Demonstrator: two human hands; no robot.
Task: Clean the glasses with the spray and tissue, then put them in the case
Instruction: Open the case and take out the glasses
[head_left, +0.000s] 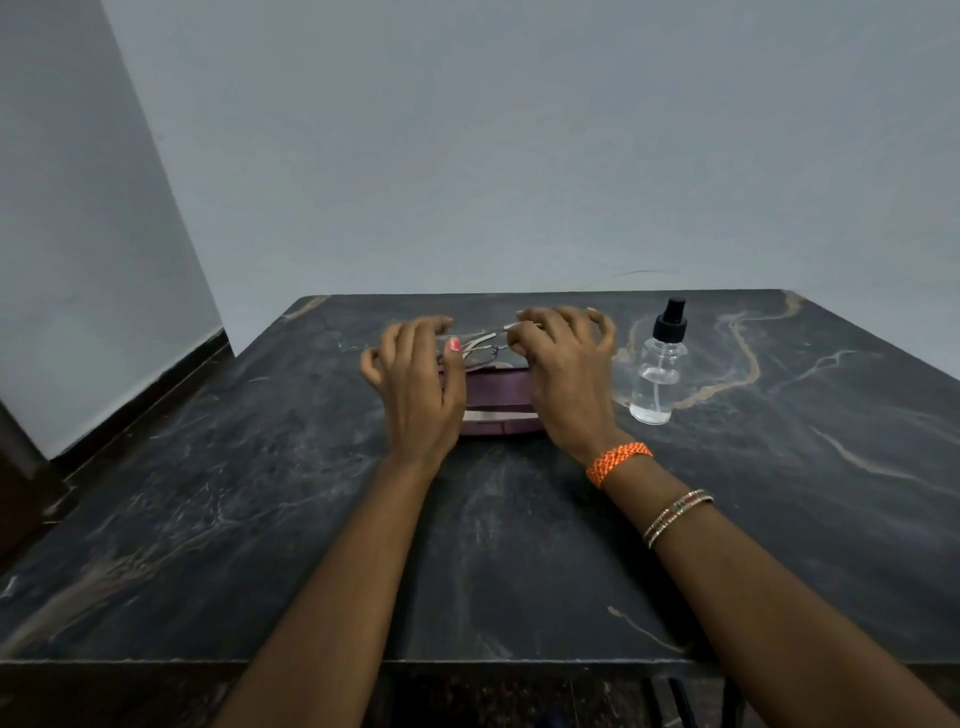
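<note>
- Table (260, 519): dark marbled stone top with pale veins, set against a plain grey wall (467, 156).
- Case (498, 400): purple, open, lying flat near the middle of the table between the two hands, with a pale strip along its near edge.
- Glasses (480, 351): thin-framed, positioned at the far edge of the case, between the fingertips of both hands. Whether they rest on the case or are lifted clear of it cannot be determined.
- Left hand (418, 384): palm down, fingers curled and spread, at the left end of the glasses. The thumb, with a pink nail, touches the frame; a firm grip cannot be confirmed.
- Right hand (563, 374): palm down, fingers curled, at the right end of the glasses. Thumb and forefinger pinch a pale arm of the glasses.
- Spray bottle (658, 364): clear, with a black pump top, standing upright on the table just to the right of the right hand, not touched. It is partly filled with clear liquid.
- Right wrist: an orange braided band (618, 462) and, further up the forearm, thin metal bangles (678, 517).
</note>
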